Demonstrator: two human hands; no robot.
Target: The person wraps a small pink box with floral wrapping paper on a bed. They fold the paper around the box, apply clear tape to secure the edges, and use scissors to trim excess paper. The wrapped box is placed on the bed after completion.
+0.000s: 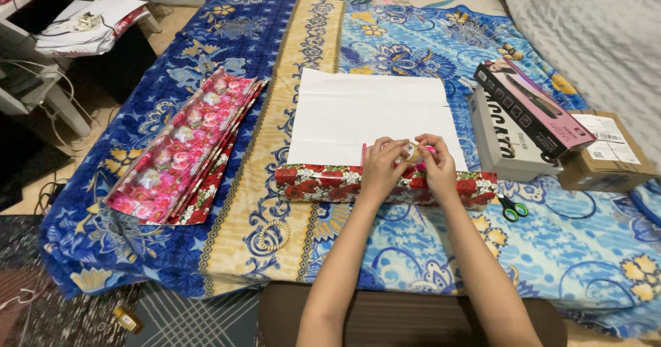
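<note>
At lower centre, the left hand [381, 164] and right hand [436, 162] pinch a small tape roll [413, 153] together above the rose-patterned wrapped box [323, 183] on the bed [227, 250], with green-handled scissors [511, 209] just right of it.

My left hand [381, 166] and right hand [437, 164] meet over the wrapped box [330, 183] near the bed's [275, 264] front edge, pinching what may be a tape roll [413, 153]. Behind the box spreads the paper sheet [368, 113]. Folded wrapping sheets [186, 151] lie left; scissors [511, 209], stacked boxes [523, 123] and a carton [609, 154] right.
</note>
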